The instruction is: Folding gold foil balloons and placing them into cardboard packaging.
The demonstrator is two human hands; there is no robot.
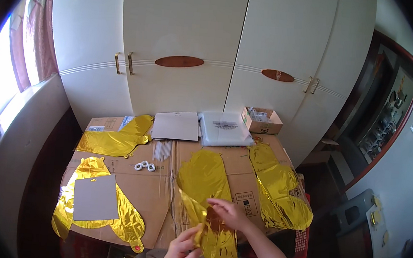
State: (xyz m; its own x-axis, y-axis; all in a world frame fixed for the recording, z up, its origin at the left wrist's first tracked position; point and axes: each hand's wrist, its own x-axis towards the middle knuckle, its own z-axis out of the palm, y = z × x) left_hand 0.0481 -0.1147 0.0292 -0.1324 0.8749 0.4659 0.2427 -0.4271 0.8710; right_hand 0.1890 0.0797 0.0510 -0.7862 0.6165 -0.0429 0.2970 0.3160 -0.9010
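Observation:
A flat, uninflated gold foil balloon (pixel 206 171) lies lengthwise in front of me, its near end reaching the table's front edge. Its left side is folded up toward the middle. My left hand (pixel 183 249) is closed on that folded edge near the front, thumb and fingers pinching the foil. My right hand (pixel 229 213) rests over the middle of the same balloon, with its fingers stretched out to the left and touching the foil near the fold. Part of the foil under the right hand is shaded and reflects brown.
More flat foil balloons lie around: one at right (pixel 280 189), one at back left (pixel 117 138). A grey card (pixel 96 198) covers others at front left. Behind are white sticks (pixel 162 150), ribbon rolls (pixel 145 166), a card stack (pixel 176 125), a plastic-wrapped pack (pixel 226 129) and a small box (pixel 262 121).

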